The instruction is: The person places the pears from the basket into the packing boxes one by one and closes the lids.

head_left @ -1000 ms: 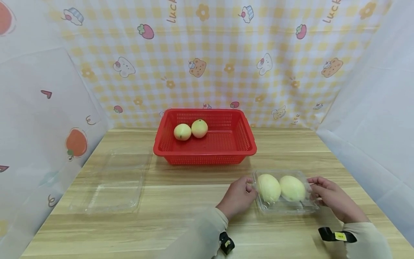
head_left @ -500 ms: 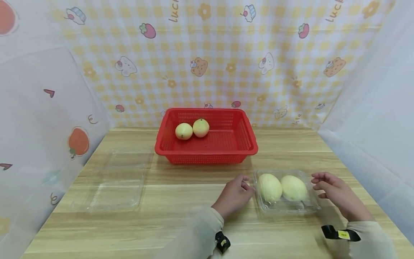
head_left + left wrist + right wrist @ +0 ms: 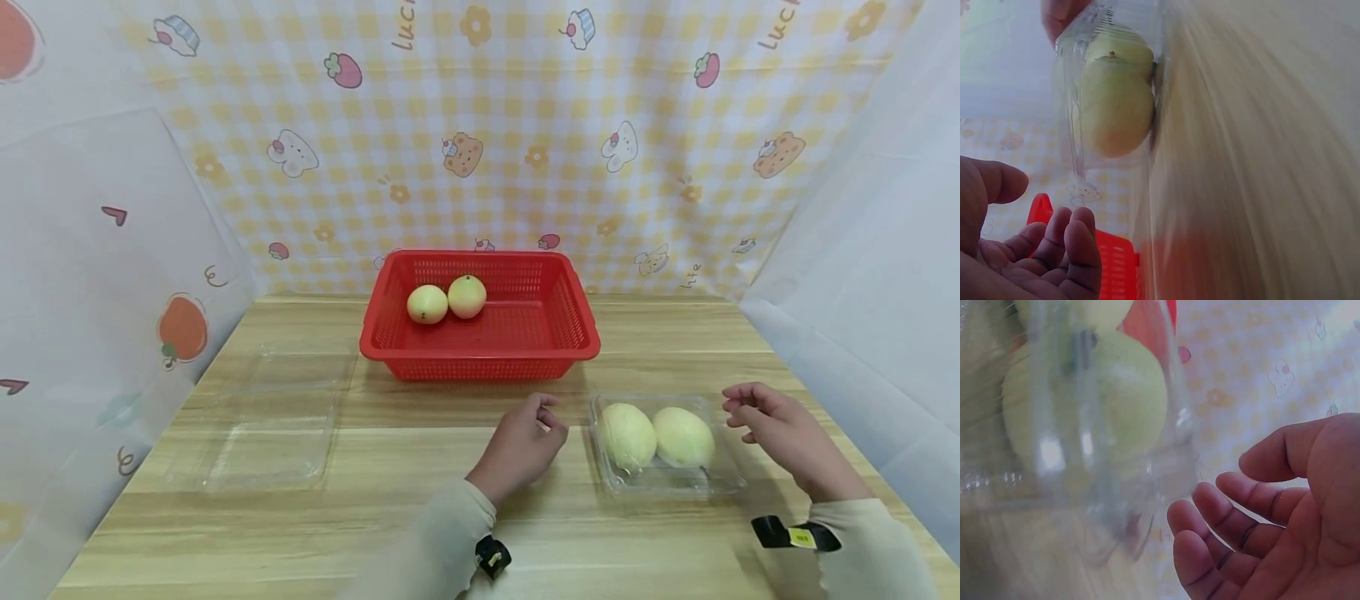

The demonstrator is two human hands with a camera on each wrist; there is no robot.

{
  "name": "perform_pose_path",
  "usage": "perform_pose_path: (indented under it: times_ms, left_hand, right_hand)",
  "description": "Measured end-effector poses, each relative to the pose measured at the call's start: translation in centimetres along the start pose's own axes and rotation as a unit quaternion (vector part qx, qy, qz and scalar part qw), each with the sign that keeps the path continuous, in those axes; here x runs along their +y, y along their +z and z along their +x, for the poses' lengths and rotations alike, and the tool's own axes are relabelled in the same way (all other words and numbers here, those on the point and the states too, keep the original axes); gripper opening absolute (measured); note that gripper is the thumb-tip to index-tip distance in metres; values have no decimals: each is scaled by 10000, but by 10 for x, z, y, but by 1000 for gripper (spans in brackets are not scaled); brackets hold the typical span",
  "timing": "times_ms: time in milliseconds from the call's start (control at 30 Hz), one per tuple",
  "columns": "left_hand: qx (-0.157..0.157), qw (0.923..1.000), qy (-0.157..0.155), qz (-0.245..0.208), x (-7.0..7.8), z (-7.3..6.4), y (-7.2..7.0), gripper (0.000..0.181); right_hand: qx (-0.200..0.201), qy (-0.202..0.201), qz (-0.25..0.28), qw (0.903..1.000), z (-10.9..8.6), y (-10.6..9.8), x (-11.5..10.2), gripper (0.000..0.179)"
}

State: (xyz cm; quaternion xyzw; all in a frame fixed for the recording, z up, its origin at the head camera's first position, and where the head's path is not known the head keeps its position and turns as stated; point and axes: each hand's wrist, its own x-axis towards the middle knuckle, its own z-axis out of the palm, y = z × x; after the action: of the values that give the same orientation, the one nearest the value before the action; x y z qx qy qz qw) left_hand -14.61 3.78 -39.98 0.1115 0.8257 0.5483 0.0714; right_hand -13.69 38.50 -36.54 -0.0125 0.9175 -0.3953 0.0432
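Note:
A clear plastic clamshell box sits at the right of the table with its lid down. Inside it lie two pale yellow-green round fruits, side by side, their skin seen through the plastic. Left of the box is my left hand, a gap between its loosely bent fingers and the plastic. My right hand hovers by the box's right side, holding nothing. In the right wrist view its relaxed fingers appear beside the box's wall. The left wrist view shows the left palm and fingers bare of any object.
A red perforated basket stands at the back middle with two similar fruits in its left half. At the left lies another clear clamshell box, lid spread back. A patterned curtain closes off the table's far edge.
Both hands have let go of the box's sides. My left hand has drawn back to the left, and my right hand has lifted slightly away to the right. The box stays in place.

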Motion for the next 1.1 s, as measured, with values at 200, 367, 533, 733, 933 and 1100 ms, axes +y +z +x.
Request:
perform_pose_path:
  times_ms: [200, 367, 533, 733, 933, 1100]
  left_hand:
    - [122, 9998, 111, 55, -5, -6, -17, 36]
    - [149, 9997, 85, 144, -9, -12, -31, 37]
    - [170, 9993, 129, 294, -10, -22, -43, 36]
    - [194, 9988, 200, 405, -14, -28, -54, 35]
    - [361, 9988, 33, 326, -19, -29, -66, 35]
    - [548, 9975, 37, 445, -24, -30, -77, 34]
  right_hand:
    - [53, -271, -238, 9993, 5, 3, -17, 40]
    - [98, -475, -473, 9977, 12, 5, -33, 39]
    - [192, -670, -790, 9944, 20, 10, -48, 36]
    - [260, -1076, -1301, 9853, 31, 23, -66, 27]
    - [191, -1348, -1435, 9802, 45, 31, -81, 19]
    - [62, -1480, -1513, 9773, 58, 35, -89, 16]
